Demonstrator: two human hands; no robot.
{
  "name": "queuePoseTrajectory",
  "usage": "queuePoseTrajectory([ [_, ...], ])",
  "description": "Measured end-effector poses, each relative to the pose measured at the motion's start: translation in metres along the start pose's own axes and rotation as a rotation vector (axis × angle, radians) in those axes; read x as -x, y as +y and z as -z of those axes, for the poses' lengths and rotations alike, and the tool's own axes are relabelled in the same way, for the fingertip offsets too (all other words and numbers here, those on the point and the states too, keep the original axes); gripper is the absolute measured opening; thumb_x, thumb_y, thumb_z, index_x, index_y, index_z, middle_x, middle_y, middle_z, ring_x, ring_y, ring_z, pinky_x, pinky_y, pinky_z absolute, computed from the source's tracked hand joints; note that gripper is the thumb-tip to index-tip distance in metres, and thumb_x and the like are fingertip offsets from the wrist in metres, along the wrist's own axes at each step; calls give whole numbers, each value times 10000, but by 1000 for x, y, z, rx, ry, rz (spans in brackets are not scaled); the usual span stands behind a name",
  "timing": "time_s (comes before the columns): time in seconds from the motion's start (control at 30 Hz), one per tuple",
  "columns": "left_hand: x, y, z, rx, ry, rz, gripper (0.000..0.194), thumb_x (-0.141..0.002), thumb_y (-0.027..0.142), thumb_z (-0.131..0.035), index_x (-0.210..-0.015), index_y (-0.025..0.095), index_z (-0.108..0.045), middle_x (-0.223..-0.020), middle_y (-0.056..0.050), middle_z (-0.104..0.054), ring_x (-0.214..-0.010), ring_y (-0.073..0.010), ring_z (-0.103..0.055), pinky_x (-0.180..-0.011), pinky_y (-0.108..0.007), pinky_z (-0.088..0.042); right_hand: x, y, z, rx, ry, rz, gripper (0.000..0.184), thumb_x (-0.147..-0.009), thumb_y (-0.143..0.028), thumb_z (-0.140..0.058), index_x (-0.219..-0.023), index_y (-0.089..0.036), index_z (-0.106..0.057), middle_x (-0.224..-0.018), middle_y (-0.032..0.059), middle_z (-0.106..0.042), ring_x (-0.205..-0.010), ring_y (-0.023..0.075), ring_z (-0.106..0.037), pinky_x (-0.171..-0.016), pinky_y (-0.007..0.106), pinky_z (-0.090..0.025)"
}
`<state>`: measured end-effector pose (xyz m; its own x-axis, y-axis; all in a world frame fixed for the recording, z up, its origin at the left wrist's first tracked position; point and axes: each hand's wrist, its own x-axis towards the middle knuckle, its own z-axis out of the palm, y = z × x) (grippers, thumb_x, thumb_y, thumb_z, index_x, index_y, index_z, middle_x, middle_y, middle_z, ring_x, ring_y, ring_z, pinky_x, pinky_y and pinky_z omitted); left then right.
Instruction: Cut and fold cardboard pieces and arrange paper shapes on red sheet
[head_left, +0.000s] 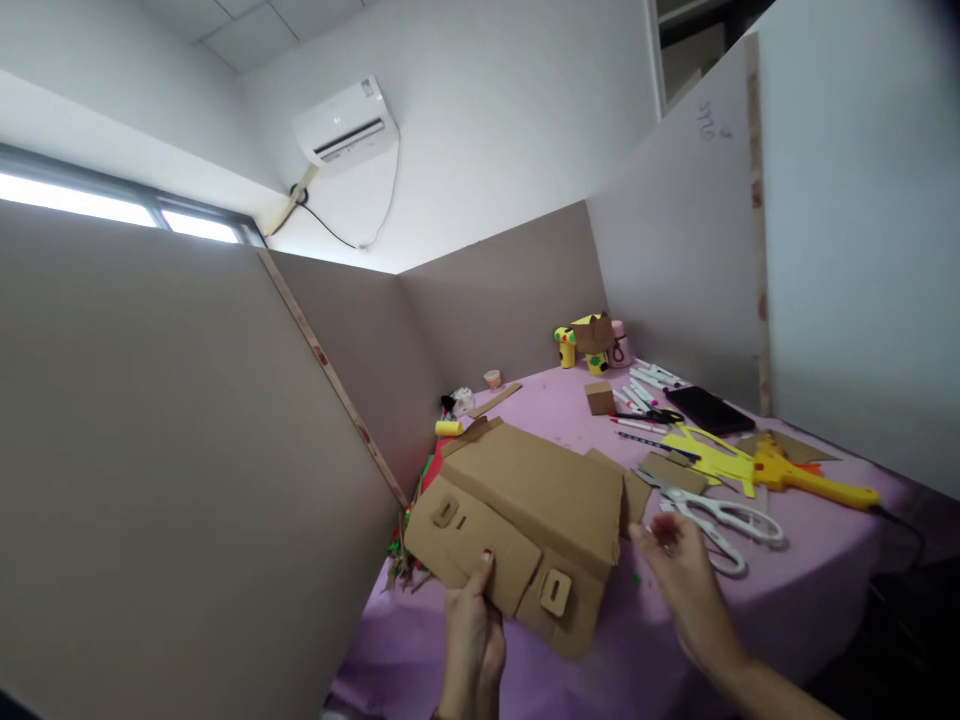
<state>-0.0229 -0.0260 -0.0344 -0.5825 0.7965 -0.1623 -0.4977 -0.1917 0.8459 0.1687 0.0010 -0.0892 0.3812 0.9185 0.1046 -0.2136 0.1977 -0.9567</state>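
A flat brown cardboard box point(536, 510) with small glued-on cardboard tabs lies on the purple table cover point(795, 590). My left hand point(471, 635) grips its near edge, thumb on top. My right hand point(686, 580) hovers just right of the box with fingers curled near the white scissors point(724, 520). I cannot tell if it holds anything.
A yellow glue gun point(806, 480) and yellow paper cutouts point(712, 455) lie at right, with markers point(645, 395), a black phone point(709, 408), a small cardboard cube point(599, 397) and painted yellow figures point(581, 345) behind. Grey partition boards point(187, 470) enclose the table.
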Motion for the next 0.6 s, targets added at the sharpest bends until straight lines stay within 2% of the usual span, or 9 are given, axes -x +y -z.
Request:
queuePoseTrajectory([
  [0.03, 0, -3, 0, 6, 6, 2, 358, -687, -6, -594, -1009, 149, -600, -875, -77, -705, -808, -171, -660, -819, -314, -511, 7, -5, -3, 92, -74, 86, 268, -711, -399, -632, -892, -233, -525, -766, 0, -604, -698, 173, -602, -649, 293, -509],
  [0.07, 0, -6, 0, 13, 10, 0, 374, -687, -1, -600, -1025, 157, -593, -905, -75, -702, -816, -168, -657, -815, -311, -513, 15, -12, -7, 214, -209, 188, 293, -714, -385, -634, -944, -227, -543, -857, 33, -624, -803, 203, -605, -732, 331, -505],
  [0.13, 3, -9, -1, 25, 10, -17, 400, -692, 9, -606, -1053, 179, -579, -961, -64, -693, -835, -157, -650, -807, -294, -515, 29, -26, -19, 464, -448, 431, 417, -697, -381, -661, -1067, -218, -558, -1047, 91, -629, -992, 271, -559, -885, 432, -439],
  [0.23, 12, -9, -2, 26, 18, -25, 409, -693, 15, -609, -1064, 185, -574, -970, -58, -686, -878, -155, -642, -821, -274, -507, 45, -39, -37, 737, -587, 689, 684, -657, -446, -695, -1254, -191, -479, -1240, 146, -561, -1122, 337, -481, -969, 524, -345],
  [0.33, 22, -11, -4, -2, 10, 17, 409, -677, 20, -625, -1058, 162, -580, -941, -74, -688, -905, -186, -642, -841, -298, -506, 54, -37, -49, 885, -608, 774, 789, -673, -491, -667, -1336, -164, -393, -1337, 169, -482, -1157, 337, -467, -959, 496, -381],
  [0.47, 31, -13, -9, 37, -33, 39, 399, -744, 74, -583, -1126, 190, -569, -1019, -78, -677, -960, -184, -629, -832, -279, -509, 58, -19, -58, 1024, -559, 924, 554, -790, -396, -561, -1264, -119, -487, -1274, 207, -542, -1116, 332, -531, -915, 461, -442],
  [0.6, 28, -16, -13, 93, 16, 94, 328, -853, 248, -483, -1173, 244, -550, -1042, -55, -674, -927, -143, -634, -702, -189, -524, 53, -7, -60, 1046, -445, 1109, 357, -821, -233, -506, -1128, -72, -589, -1076, 227, -664, -993, 317, -625, -794, 388, -523],
])
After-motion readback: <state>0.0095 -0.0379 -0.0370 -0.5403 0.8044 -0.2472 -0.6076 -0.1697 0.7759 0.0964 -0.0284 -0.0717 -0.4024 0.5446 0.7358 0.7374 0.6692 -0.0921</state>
